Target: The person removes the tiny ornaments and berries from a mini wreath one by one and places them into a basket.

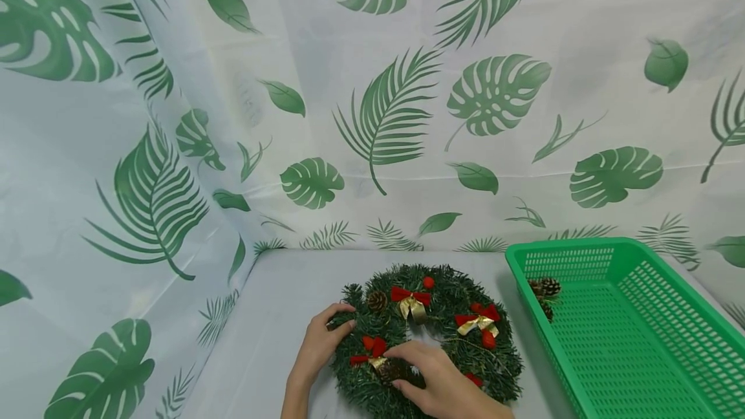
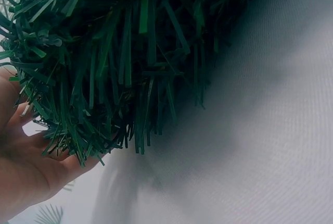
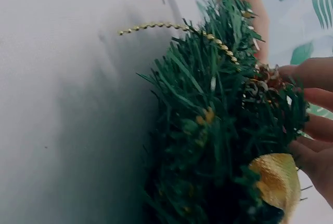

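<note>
A green tinsel wreath (image 1: 504,367) with red-and-gold bows (image 1: 412,302), red berries and pine cones lies on the white surface. At its left side my left hand (image 1: 317,344) holds the rim, thumb and fingers round the greenery; the left wrist view shows the hand (image 2: 28,169) under the wreath's edge (image 2: 119,52). My right hand (image 1: 439,380) pinches a brown pine cone (image 1: 387,372) at the inner front-left of the ring, beside a bow (image 1: 372,357). In the right wrist view its fingers are around the cone (image 3: 264,84), partly hidden by tinsel.
Right of the wreath stands a green plastic basket (image 1: 631,322) with a few pine cones (image 1: 547,287) at its left wall. A leaf-printed white curtain (image 1: 372,212) hangs behind and at the left. A gold bead string (image 3: 156,25) sticks out from the wreath.
</note>
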A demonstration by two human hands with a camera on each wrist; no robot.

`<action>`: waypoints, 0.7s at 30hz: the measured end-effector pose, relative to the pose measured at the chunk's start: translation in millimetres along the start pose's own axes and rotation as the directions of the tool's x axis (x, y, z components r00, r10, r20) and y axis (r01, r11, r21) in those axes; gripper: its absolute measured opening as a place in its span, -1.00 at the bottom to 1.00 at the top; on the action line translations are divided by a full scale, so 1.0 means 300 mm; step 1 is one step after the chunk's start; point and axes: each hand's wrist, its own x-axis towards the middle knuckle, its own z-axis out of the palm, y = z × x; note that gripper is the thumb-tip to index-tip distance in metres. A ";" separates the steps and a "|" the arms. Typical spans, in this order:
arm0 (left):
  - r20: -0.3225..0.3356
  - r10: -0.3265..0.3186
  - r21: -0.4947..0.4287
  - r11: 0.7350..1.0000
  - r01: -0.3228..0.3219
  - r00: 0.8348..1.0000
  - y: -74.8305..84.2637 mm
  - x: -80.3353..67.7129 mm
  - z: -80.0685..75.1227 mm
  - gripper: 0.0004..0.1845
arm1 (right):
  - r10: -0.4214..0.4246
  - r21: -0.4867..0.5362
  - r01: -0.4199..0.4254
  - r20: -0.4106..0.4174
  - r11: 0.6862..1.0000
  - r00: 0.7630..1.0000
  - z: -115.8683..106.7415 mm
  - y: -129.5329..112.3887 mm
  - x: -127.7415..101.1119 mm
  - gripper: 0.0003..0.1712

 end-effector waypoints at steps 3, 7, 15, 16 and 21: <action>0.002 0.005 0.002 1.000 -0.005 1.000 -0.001 0.002 0.002 -0.68 | 0.050 0.015 -0.051 0.054 0.999 0.997 0.002 -0.001 0.003 -0.62; 0.004 0.010 0.001 1.000 -0.010 1.000 -0.002 0.004 0.003 -0.68 | 0.111 0.039 -0.116 0.118 0.992 0.987 0.003 -0.002 0.006 -0.60; 0.010 0.009 -0.005 1.000 -0.009 1.000 -0.003 0.001 0.001 -0.68 | 0.041 0.012 -0.042 0.089 0.999 0.995 0.014 0.002 0.008 -0.62; 0.010 0.009 -0.006 1.000 -0.009 1.000 -0.002 0.000 0.000 -0.68 | 0.025 0.010 -0.026 0.078 1.000 0.997 0.015 0.002 0.008 -0.62; 0.009 0.012 -0.016 1.000 -0.012 1.000 0.000 -0.002 -0.001 -0.67 | -0.005 0.012 0.005 0.033 1.000 0.999 0.016 0.004 0.001 -0.65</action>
